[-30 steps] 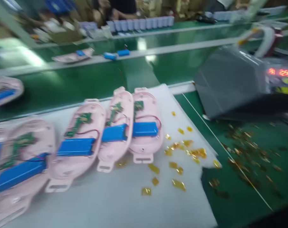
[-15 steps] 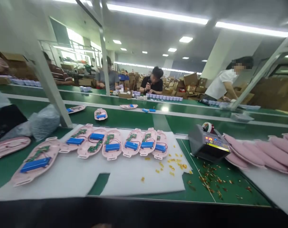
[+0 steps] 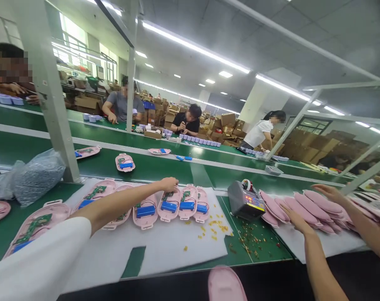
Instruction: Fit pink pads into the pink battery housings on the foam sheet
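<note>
My left hand [image 3: 169, 184], its arm in a white short sleeve, reaches across to the far end of an open pink shell [image 3: 168, 205] in the row; its fingers are bent around that end. This shell holds a green circuit board and a blue battery [image 3: 169, 206]. A pink cover [image 3: 225, 285] stands up at the bottom edge of the view, its lower part cut off. My right hand is not visible. More open pink shells [image 3: 145, 211] with blue batteries lie on both sides of my left hand, on white foam [image 3: 165, 255].
Another person's two hands touch or hover over pink covers [image 3: 303, 209] at right. A tape dispenser [image 3: 245, 200] stands between the foam sheets, near yellow tape pieces [image 3: 219, 228] and scraps. A metal post [image 3: 56, 108] and plastic bag [image 3: 37, 177] are at left. People sit opposite.
My left arm has come in from the left to the row of shells. The pink cover has appeared at the bottom. Two hands of another person have reached the right pile. The view has turned right.
</note>
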Demonstrator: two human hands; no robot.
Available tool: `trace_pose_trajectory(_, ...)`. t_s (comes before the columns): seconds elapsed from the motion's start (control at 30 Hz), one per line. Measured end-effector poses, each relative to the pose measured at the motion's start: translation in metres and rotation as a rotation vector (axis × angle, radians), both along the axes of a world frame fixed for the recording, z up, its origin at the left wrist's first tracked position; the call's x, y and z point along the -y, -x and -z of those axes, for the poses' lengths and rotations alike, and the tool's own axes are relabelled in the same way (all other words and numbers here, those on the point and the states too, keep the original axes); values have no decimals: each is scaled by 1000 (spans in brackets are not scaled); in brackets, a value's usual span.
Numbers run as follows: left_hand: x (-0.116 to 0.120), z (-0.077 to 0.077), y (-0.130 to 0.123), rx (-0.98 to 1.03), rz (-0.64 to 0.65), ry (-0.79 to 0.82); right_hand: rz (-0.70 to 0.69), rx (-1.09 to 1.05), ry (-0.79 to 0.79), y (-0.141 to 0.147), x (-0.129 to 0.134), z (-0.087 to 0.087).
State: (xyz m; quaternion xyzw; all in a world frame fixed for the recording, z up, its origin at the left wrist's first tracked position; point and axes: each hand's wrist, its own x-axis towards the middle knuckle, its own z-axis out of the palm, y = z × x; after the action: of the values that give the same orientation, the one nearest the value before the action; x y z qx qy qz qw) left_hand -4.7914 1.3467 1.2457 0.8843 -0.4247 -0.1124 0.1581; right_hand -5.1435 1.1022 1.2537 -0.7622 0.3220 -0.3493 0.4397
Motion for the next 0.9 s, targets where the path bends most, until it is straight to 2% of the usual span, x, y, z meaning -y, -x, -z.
trace_pose_trajectory(0.07,-8,-6,-9,44,11,11,-45,-55,-75,0,-68,44)
trace_pose_trajectory(0.13,-28,-16,-12,102,-19,50,-85,-82,-149,-9,-123,73)
trace_pose_trajectory(0.2,-58,-24,-5,133,-70,82,-150,-59,-235,-27,-153,83)
trace_pose_trajectory(0.27,-93,-19,16,75,-106,133,-210,-16,-305,-53,-160,81)
trace_pose_trajectory(0.33,-128,1,49,-78,-139,231,-264,-20,-344,-80,-157,78)
trace_pose_trajectory(0.4,-154,31,88,-225,-220,316,-311,-76,-388,-100,-158,80)
trace_pose_trajectory(0.5,-173,74,136,-259,-263,387,-307,-150,-404,-113,-178,91)
trace_pose_trajectory(0.57,-178,91,152,-138,-219,375,-273,-212,-259,-109,-196,96)
trace_pose_trajectory(0.63,-182,99,155,57,-148,341,-317,-327,-15,-98,-208,94)
trace_pose_trajectory(0.73,-188,99,152,224,111,346,-457,-560,354,-89,-203,76)
trace_pose_trajectory(0.8,-188,96,149,198,259,341,-489,-649,607,-100,-193,59)
trace_pose_trajectory(0.83,-187,95,148,180,287,326,-522,-647,737,-112,-189,50)
trace_pose_trajectory(0.9,-182,95,145,164,311,293,-707,-602,958,-146,-187,37)
